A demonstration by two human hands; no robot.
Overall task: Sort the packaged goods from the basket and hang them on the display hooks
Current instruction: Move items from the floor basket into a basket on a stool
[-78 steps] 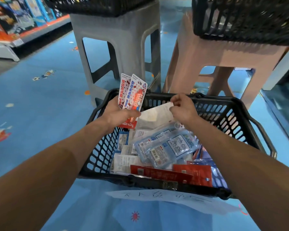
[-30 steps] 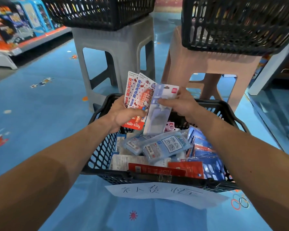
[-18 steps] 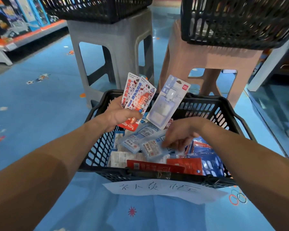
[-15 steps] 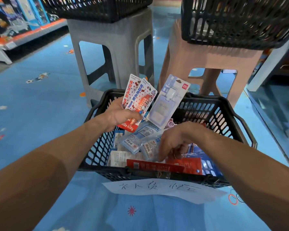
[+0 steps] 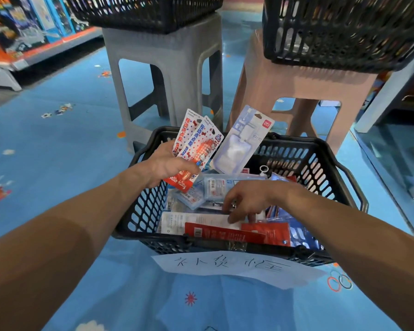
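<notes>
basket (image 5: 144,211) on the floor, full of packs | right hand (image 5: 246,201) is nearer, fingers bent down onto a long white pack (image 5: 189,220) lying sideways just under it; cannot tell if it is pinched | left hand (image 5: 167,166) farther back, squeezing three packs (image 5: 201,149) that stand up like a fan

Three baskets (image 5: 296,158) (image 5: 141,13) (image 5: 332,32); two stools (image 5: 167,56) (image 5: 296,84); two hands (image 5: 167,163) (image 5: 246,199); three held packs (image 5: 185,126) (image 5: 206,142) (image 5: 242,139).

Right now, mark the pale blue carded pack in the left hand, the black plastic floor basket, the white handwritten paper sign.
Pale blue carded pack (image 5: 234,150): head view, clear blister centre.
Black plastic basket (image 5: 148,211): head view, left wall.
White paper sign (image 5: 234,267): head view, middle.
</notes>
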